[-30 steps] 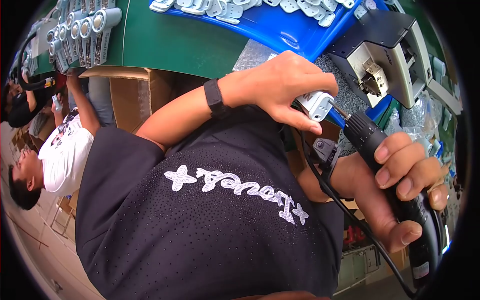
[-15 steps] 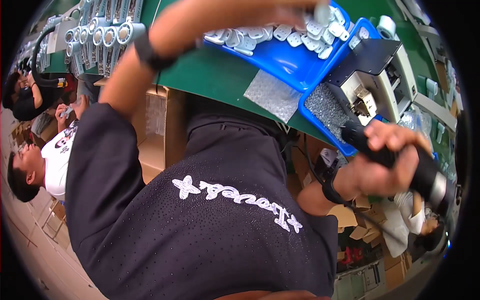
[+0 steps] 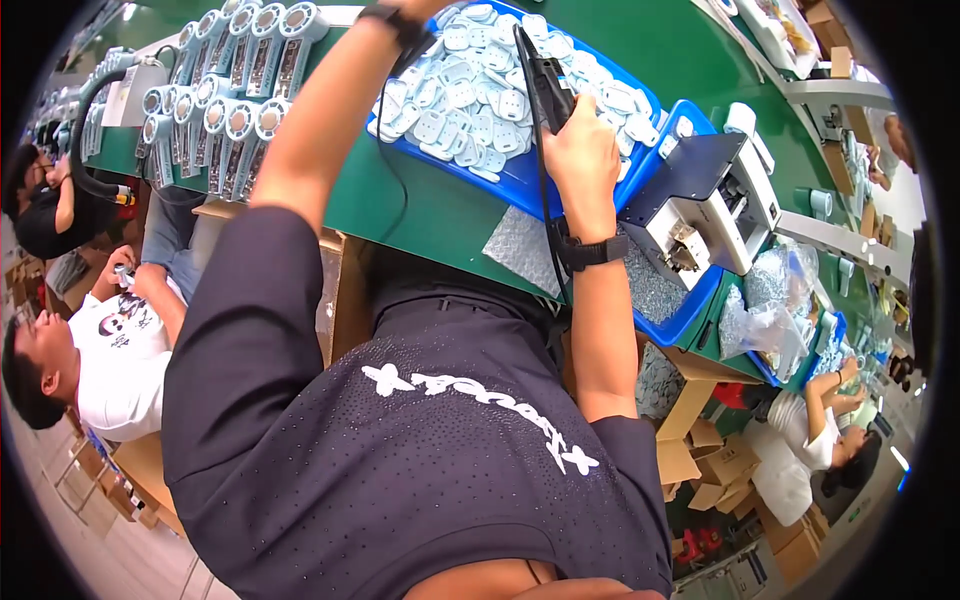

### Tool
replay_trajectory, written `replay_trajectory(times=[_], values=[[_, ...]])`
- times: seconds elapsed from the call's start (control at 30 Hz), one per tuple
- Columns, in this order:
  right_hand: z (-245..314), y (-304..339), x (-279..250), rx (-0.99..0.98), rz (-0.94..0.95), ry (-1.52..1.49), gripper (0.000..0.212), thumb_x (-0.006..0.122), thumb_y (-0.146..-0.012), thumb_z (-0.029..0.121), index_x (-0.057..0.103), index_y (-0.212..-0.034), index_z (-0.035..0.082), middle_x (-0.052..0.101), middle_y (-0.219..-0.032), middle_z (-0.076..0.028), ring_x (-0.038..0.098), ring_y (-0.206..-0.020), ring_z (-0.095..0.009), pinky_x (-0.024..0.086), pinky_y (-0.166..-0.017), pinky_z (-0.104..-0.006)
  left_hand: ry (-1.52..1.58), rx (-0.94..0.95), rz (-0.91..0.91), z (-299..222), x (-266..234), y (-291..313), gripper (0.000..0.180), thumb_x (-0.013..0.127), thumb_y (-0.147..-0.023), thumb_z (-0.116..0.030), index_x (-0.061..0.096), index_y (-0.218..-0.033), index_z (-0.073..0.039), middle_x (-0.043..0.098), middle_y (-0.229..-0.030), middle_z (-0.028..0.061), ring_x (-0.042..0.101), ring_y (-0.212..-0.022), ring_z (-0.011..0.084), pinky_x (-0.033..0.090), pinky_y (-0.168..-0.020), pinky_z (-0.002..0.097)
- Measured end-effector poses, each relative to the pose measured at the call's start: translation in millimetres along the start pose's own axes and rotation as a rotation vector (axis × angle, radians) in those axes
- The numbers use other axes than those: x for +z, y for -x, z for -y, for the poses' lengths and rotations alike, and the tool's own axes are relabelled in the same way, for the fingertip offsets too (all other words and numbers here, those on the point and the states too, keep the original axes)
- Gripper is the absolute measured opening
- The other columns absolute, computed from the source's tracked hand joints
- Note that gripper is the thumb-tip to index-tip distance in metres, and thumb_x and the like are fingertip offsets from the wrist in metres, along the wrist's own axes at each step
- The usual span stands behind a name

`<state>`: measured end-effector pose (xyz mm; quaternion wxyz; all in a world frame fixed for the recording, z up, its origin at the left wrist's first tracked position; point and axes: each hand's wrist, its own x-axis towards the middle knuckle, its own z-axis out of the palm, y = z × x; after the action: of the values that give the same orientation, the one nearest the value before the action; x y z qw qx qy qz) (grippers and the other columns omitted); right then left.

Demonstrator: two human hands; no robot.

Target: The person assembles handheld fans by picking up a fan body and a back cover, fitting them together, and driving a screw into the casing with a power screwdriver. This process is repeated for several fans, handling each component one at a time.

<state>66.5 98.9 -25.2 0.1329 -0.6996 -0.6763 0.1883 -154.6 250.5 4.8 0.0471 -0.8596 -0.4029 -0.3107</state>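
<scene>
My right hand (image 3: pixel 585 155) is closed round a black electric screwdriver (image 3: pixel 552 95) with a cable hanging from it. It is above a blue tray (image 3: pixel 652 105) heaped with pale blue plastic covers (image 3: pixel 455 110). My left hand (image 3: pixel 424 8) reaches to the top edge beside the tray's far left end. Only the part near the wrist shows, so its fingers and anything in them are out of sight.
A screw feeder machine (image 3: pixel 700 215) stands in a second blue tray (image 3: pixel 668 330) of loose screws. Bubble wrap (image 3: pixel 522 248) lies at the green table's (image 3: pixel 420 225) near edge. Several handheld fans with exposed insides (image 3: pixel 238 125) stand at left. Co-workers sit on both sides.
My right hand has brought the screwdriver from beside the screw feeder leftward, over the tray of covers. My left hand has swung from above the tray toward the left, past the top edge.
</scene>
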Motion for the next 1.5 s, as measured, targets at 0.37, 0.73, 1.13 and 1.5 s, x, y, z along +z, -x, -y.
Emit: replay_trajectory(times=[0.37, 0.73, 1.13, 1.5], values=[[-0.6, 26.2, -52.8, -0.167, 0.192, -0.513, 0.060, 0.085, -0.073, 0.018, 0.052, -0.121, 0.003, 0.067, -0.081, -0.013, 0.068, -0.072, -0.024, 0.054, -0.067, -0.0357, -1.025, -1.024, 0.064, -135.9, -140.7, 300.7, 0.040, 0.082, -0.078, -0.020, 0.064, -0.112, -0.008, 0.064, -0.106, 0.0103, 0.061, -0.099, 0.0264, 0.048, -0.088, 0.0368], [-17.5, 72.7, -102.4, -0.174, 0.513, -0.988, 0.079, 0.084, -0.078, 0.017, 0.041, -0.143, 0.001, 0.059, -0.074, -0.001, 0.056, -0.064, -0.008, 0.044, -0.057, -0.0210, 0.658, -0.875, -0.503, -178.3, -177.9, 238.8, 0.047, 0.072, -0.090, -0.023, 0.057, -0.128, 0.001, 0.064, -0.116, 0.0120, 0.063, -0.105, 0.0196, 0.050, -0.092, 0.0315], [-46.7, 141.2, -97.7, 0.045, 0.188, -1.100, 0.084, 0.086, -0.075, 0.018, 0.041, -0.143, -0.001, 0.061, -0.080, 0.000, 0.056, -0.068, -0.007, 0.046, -0.063, -0.0218, 1.206, -0.313, 0.264, -259.0, -47.8, 118.2, 0.060, 0.064, -0.092, -0.034, 0.047, -0.136, 0.002, 0.064, -0.102, 0.0132, 0.065, -0.090, 0.0238, 0.051, -0.079, 0.0360], [-83.0, 119.8, -115.8, -0.499, -0.513, -1.197, 0.036, 0.074, -0.086, 0.026, 0.053, -0.105, 0.002, 0.058, -0.072, -0.012, 0.056, -0.057, -0.018, 0.052, -0.056, -0.0361, 1.144, -0.194, 0.155, -272.5, 15.1, 128.6, 0.062, 0.075, -0.081, -0.031, 0.051, -0.128, 0.001, 0.066, -0.096, 0.0145, 0.066, -0.079, 0.0282, 0.052, -0.067, 0.0355]])
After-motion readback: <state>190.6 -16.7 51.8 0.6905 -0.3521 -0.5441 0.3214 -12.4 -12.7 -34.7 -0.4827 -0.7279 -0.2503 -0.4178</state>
